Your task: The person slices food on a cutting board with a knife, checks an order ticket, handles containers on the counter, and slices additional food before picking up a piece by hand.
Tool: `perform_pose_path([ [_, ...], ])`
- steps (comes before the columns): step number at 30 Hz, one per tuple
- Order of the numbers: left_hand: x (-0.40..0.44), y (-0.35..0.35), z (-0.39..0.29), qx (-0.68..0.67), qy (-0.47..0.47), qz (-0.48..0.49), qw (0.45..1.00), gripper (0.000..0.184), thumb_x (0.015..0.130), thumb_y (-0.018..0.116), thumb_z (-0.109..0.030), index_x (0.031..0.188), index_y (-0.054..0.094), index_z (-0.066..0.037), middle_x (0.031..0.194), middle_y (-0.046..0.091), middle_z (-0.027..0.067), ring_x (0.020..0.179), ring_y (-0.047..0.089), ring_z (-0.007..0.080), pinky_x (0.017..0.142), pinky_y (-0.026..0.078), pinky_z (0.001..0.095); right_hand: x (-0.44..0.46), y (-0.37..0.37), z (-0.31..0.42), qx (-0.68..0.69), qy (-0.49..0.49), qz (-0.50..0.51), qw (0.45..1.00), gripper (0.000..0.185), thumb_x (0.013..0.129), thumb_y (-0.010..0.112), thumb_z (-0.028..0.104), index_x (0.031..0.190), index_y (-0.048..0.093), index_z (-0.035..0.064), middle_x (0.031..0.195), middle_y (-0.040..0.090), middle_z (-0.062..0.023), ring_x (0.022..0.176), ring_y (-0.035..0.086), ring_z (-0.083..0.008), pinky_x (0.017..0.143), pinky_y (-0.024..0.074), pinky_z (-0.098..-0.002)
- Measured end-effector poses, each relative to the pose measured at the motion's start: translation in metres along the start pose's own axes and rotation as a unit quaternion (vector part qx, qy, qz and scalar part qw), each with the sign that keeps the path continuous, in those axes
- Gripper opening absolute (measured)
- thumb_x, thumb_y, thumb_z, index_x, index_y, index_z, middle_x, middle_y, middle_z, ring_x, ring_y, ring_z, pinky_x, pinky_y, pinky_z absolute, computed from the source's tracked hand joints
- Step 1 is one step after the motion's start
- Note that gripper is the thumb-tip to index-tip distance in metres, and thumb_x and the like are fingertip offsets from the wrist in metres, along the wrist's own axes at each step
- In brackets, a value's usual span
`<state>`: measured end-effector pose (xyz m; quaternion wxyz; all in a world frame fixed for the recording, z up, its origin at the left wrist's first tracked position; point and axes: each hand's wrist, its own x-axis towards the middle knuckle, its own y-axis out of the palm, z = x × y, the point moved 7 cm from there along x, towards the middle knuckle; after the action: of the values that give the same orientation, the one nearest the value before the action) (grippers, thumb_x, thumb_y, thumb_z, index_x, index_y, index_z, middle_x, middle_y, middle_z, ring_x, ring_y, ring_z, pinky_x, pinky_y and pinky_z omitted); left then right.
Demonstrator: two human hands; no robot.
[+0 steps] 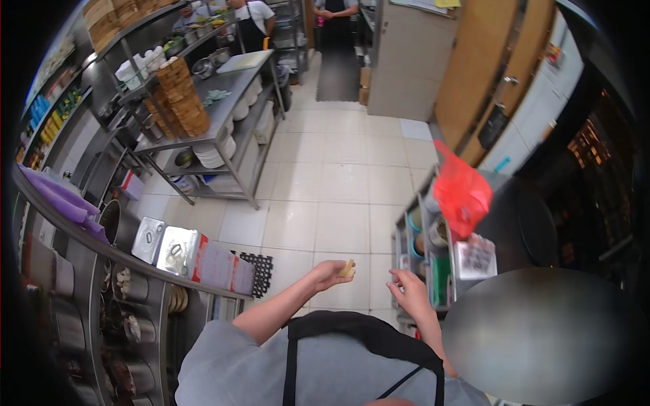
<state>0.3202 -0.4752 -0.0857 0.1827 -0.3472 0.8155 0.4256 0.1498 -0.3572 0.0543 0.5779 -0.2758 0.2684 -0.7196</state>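
Note:
My left hand (330, 275) is out in front of my apron at waist height, fingers closed on a small pale-yellow piece (348, 268). Its kind is too small to make out. Across from it, my right hand (409, 291) holds nothing that I can see, its fingers loosely bent and apart. That hand is near a metal shelf rack on the right, where a green container (441, 281) stands. A gap of bare floor shows between my two hands.
On the left are metal tins (177, 249), a cardboard box (218, 265) and shelves with metal pots. A steel table (237, 84) carries stacked bamboo steamers (181, 98). A red plastic bag (462, 193) hangs at right above a tray (475, 260). People in aprons stand at the back.

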Motion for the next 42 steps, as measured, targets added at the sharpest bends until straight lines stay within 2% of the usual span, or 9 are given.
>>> perform_pose_path([
  [5, 0.025, -0.032, -0.075, 0.045, 0.040, -0.032, 0.998, 0.036, 0.091, 0.057, -0.014, 0.123, 0.053, 0.002, 0.113, 0.059, 0.0106, 0.103, 0.059, 0.0188, 0.093, 0.049, 0.0327, 0.106, 0.047, 0.007, -0.006, -0.076, 0.074, 0.994, 0.031, 0.082, 0.065, 0.018, 0.109, 0.059, 0.0066, 0.086, 0.060, -0.0103, 0.079, 0.061, -0.0261, 0.070, 0.0494, -0.0355],
  [8, 0.067, -0.030, -0.118, 0.065, 0.060, 0.051, 0.995, 0.034, 0.087, 0.064, -0.013, 0.119, 0.057, -0.002, 0.107, 0.064, 0.0067, 0.099, 0.061, 0.0152, 0.088, 0.050, 0.0287, 0.176, 0.052, -0.011, 0.006, -0.034, 0.114, 0.993, 0.036, 0.079, 0.068, 0.018, 0.113, 0.057, 0.0092, 0.088, 0.060, -0.0103, 0.084, 0.061, -0.0261, 0.072, 0.0497, -0.0360],
  [13, 0.126, -0.038, -0.212, 0.145, 0.075, 0.027, 0.986, 0.034, 0.086, 0.065, -0.010, 0.118, 0.056, -0.002, 0.109, 0.063, 0.0074, 0.099, 0.061, 0.0149, 0.087, 0.050, 0.0275, 0.304, 0.048, -0.021, 0.017, -0.078, 0.143, 0.987, 0.051, 0.076, 0.072, 0.021, 0.122, 0.052, 0.0120, 0.103, 0.058, -0.0116, 0.093, 0.060, -0.0273, 0.078, 0.0494, -0.0368],
  [15, 0.153, -0.053, -0.254, 0.112, 0.105, 0.003, 0.988, 0.034, 0.085, 0.065, -0.010, 0.118, 0.056, -0.001, 0.110, 0.062, 0.0077, 0.098, 0.061, 0.0161, 0.087, 0.050, 0.0271, 0.355, 0.053, -0.005, 0.023, -0.221, 0.135, 0.966, 0.054, 0.075, 0.072, 0.022, 0.124, 0.051, 0.0129, 0.109, 0.057, -0.0109, 0.102, 0.057, -0.0279, 0.083, 0.0481, -0.0371],
  [17, 0.163, -0.052, -0.305, 0.144, 0.121, -0.007, 0.982, 0.040, 0.084, 0.065, -0.008, 0.121, 0.052, -0.001, 0.110, 0.061, 0.0095, 0.097, 0.061, 0.0172, 0.086, 0.050, 0.0280, 0.408, 0.064, 0.000, 0.055, -0.235, 0.157, 0.958, 0.054, 0.076, 0.072, 0.019, 0.126, 0.052, 0.0153, 0.112, 0.057, -0.0097, 0.105, 0.054, -0.0279, 0.087, 0.0465, -0.0360],
  [22, 0.172, -0.087, -0.412, 0.065, 0.192, -0.076, 0.976, 0.049, 0.083, 0.062, 0.001, 0.128, 0.043, 0.000, 0.103, 0.063, 0.0098, 0.096, 0.062, 0.0183, 0.090, 0.049, 0.0324, 0.525, 0.091, 0.034, 0.077, -0.331, 0.178, 0.924, 0.037, 0.080, 0.066, 0.012, 0.116, 0.059, 0.0134, 0.105, 0.059, -0.0072, 0.095, 0.059, -0.0263, 0.079, 0.0498, -0.0347],
  [26, 0.198, -0.146, -0.458, -0.027, 0.186, -0.085, 0.978, 0.045, 0.083, 0.062, 0.001, 0.125, 0.046, -0.001, 0.102, 0.064, 0.0077, 0.096, 0.062, 0.0169, 0.087, 0.049, 0.0303, 0.609, 0.115, 0.054, 0.122, -0.380, 0.196, 0.896, 0.026, 0.081, 0.064, 0.011, 0.107, 0.062, 0.0106, 0.095, 0.061, -0.0064, 0.089, 0.061, -0.0258, 0.073, 0.0506, -0.0340],
  [34, 0.286, -0.192, -0.611, 0.007, 0.183, -0.009, 0.983, 0.033, 0.084, 0.062, 0.000, 0.115, 0.054, 0.001, 0.109, 0.059, 0.0092, 0.103, 0.059, 0.0178, 0.091, 0.048, 0.0310, 0.770, 0.123, 0.072, 0.094, -0.370, 0.142, 0.913, 0.029, 0.077, 0.069, 0.009, 0.106, 0.063, 0.0085, 0.094, 0.063, -0.0093, 0.085, 0.062, -0.0278, 0.072, 0.0515, -0.0343],
  [42, 0.423, -0.178, -0.765, 0.060, 0.148, 0.031, 0.987, 0.033, 0.086, 0.064, -0.011, 0.116, 0.055, -0.002, 0.110, 0.059, 0.0089, 0.105, 0.058, 0.0174, 0.091, 0.047, 0.0316, 0.958, 0.074, -0.014, 0.192, -0.191, 0.049, 0.961, 0.026, 0.075, 0.073, 0.002, 0.100, 0.068, 0.0024, 0.091, 0.066, -0.0132, 0.077, 0.066, -0.0215, 0.067, 0.0538, -0.0292],
])
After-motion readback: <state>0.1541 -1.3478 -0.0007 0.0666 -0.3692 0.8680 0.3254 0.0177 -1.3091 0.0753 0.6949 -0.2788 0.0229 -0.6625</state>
